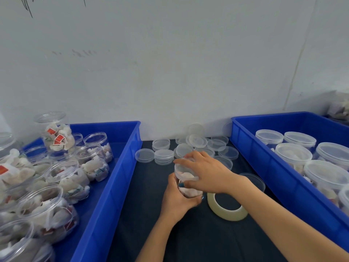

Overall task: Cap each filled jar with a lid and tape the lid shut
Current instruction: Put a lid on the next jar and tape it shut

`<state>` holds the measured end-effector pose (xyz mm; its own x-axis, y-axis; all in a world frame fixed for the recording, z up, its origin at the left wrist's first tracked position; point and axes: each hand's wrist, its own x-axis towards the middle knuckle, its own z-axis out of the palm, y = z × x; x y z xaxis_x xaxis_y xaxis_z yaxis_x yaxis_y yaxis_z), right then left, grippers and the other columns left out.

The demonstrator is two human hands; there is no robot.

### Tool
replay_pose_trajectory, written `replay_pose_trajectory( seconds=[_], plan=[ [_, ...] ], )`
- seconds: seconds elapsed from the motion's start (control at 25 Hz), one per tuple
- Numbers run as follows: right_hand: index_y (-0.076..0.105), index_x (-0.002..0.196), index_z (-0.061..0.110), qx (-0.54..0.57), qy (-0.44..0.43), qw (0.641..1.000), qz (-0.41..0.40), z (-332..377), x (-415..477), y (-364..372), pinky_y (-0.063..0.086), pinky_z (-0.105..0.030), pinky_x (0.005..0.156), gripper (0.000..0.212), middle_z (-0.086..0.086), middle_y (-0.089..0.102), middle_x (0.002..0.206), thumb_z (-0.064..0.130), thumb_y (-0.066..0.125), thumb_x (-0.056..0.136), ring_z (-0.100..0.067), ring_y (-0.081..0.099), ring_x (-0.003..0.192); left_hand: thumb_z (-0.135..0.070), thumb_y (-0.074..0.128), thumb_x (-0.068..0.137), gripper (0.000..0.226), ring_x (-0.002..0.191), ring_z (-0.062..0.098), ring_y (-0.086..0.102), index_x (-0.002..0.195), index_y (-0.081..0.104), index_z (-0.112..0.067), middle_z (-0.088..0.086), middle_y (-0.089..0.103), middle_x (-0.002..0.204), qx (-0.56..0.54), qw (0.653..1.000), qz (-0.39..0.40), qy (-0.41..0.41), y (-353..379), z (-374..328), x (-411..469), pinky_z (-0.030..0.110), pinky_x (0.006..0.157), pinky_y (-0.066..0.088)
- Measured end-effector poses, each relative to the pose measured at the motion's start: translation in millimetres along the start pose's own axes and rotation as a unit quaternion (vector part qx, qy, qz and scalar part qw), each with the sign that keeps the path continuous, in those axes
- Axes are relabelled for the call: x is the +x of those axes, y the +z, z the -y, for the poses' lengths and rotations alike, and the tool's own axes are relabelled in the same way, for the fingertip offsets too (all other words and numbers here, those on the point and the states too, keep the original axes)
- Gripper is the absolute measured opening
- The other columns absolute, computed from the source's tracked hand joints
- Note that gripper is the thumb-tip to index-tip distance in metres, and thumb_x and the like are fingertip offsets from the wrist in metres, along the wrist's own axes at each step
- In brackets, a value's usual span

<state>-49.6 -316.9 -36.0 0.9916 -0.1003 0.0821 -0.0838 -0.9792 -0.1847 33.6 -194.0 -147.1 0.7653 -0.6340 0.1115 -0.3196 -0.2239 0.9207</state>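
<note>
The left crate (120,167) of open jars and the right crate (264,163) of capped ones flank the dark tabletop (151,224). Between them, the left hand (175,202) curls its fingers round the filled jar (187,192). The right hand (206,172) has its fingers clasped over the lid (179,166). A tape roll (229,216) lies just beside the jar, and loose lids (164,156) sit behind it.

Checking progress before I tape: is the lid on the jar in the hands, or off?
On: a clear lid sits atop the jar under the right hand. Whether fully tightened, cannot tell.
</note>
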Motion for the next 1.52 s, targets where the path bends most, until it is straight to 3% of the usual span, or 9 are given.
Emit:
replay_pose_trajectory(
  seconds=[0.24,0.4,0.52,0.8,0.96,1.12,1.24,1.4,1.52],
  plan=[
    [0.03,0.146,0.031,-0.203,0.135,0.964,-0.1,27.8,3.5,19.2,0.04,-0.037,0.084,0.079,-0.01,0.045,0.121,0.082,0.023,0.086,-0.027,0.043,0.107,-0.061,0.081,0.047,0.084,0.095,-0.005,0.061,0.118,0.039,-0.047,-0.023,0.061,0.107,0.068,0.996,-0.041,0.028,6.0,-7.7,-6.8,0.021,0.073,0.054],
    [0.018,0.156,0.026,0.016,0.027,1.0,0.003,8.6,2.8,11.2,0.025,-0.034,0.114,0.076,-0.004,0.026,0.152,0.057,0.049,0.094,-0.024,0.021,0.142,-0.052,0.085,0.049,0.081,0.095,-0.01,0.061,0.112,0.035,-0.052,-0.022,0.063,0.109,0.03,0.999,-0.021,0.011,0.4,-0.5,-7.1,0.016,0.074,0.053],
    [0.015,0.158,0.032,0.128,-0.023,0.99,0.063,-3.3,3.0,5.7,0.012,-0.034,0.12,0.07,0.01,0.01,0.163,0.042,0.052,0.099,-0.011,0.004,0.149,-0.05,0.085,0.049,0.079,0.096,-0.016,0.056,0.109,0.035,-0.053,-0.02,0.062,0.108,0.017,1.0,0.004,0.002,-5.2,1.2,-5.2,0.009,0.07,0.049],
    [0.026,0.155,0.031,-0.028,0.052,0.993,-0.102,6.0,0.0,26.1,0.042,-0.035,0.103,0.064,0.002,0.03,0.156,0.057,0.041,0.098,-0.02,0.026,0.141,-0.063,0.079,0.05,0.083,0.094,-0.001,0.058,0.115,0.032,-0.043,-0.019,0.056,0.109,0.085,0.995,-0.053,0.014,7.7,-14.2,-11.1,0.019,0.067,0.048],
    [0.027,0.154,0.027,-0.057,0.138,0.977,-0.153,19.4,0.5,39.9,0.041,-0.034,0.101,0.069,-0.002,0.032,0.153,0.064,0.035,0.096,-0.025,0.03,0.138,-0.065,0.076,0.052,0.084,0.093,0.001,0.056,0.118,0.035,-0.035,-0.019,0.052,0.106,0.105,0.992,-0.067,0.031,13.4,-18.7,-13.9,0.014,0.064,0.041],
    [0.035,0.15,0.025,0.007,0.052,0.989,-0.137,13.3,5.3,33.1,0.029,-0.027,0.107,0.072,0.0,0.039,0.146,0.066,0.045,0.092,-0.021,0.032,0.133,-0.057,0.081,0.052,0.081,0.094,-0.005,0.059,0.119,0.039,-0.04,-0.02,0.06,0.106,0.071,0.997,-0.035,0.019,2.2,-11.4,-11.5,0.01,0.067,0.045],
    [0.05,0.141,0.027,0.094,-0.044,0.987,-0.122,2.5,4.1,26.6,0.027,-0.02,0.108,0.056,0.007,0.047,0.141,0.043,0.066,0.09,-0.014,0.038,0.131,-0.05,0.086,0.051,0.075,0.093,-0.011,0.061,0.109,0.04,-0.055,-0.021,0.066,0.102,0.032,0.999,0.019,0.015,-13.7,-6.1,-8.4,0.014,0.073,0.053],
    [0.057,0.129,0.031,0.331,-0.034,0.938,-0.101,-12.5,3.6,15.2,0.036,-0.031,0.113,0.043,0.011,0.054,0.136,0.017,0.066,0.09,-0.006,0.047,0.13,-0.043,0.091,0.052,0.078,0.105,-0.007,0.061,0.118,0.05,-0.052,-0.03,0.063,0.114,-0.084,0.995,0.043,0.017,-19.8,-7.1,-6.1,0.018,0.079,0.055],
    [0.053,0.133,0.029,0.311,0.008,0.942,-0.125,-10.6,8.5,24.2,0.036,-0.035,0.112,0.038,0.007,0.053,0.138,0.022,0.061,0.097,-0.01,0.046,0.131,-0.045,0.088,0.055,0.081,0.113,0.005,0.058,0.126,0.051,-0.042,-0.021,0.063,0.116,0.0,0.998,-0.025,0.054,-14.0,-10.5,-4.0,0.024,0.088,0.053]
  ],
)
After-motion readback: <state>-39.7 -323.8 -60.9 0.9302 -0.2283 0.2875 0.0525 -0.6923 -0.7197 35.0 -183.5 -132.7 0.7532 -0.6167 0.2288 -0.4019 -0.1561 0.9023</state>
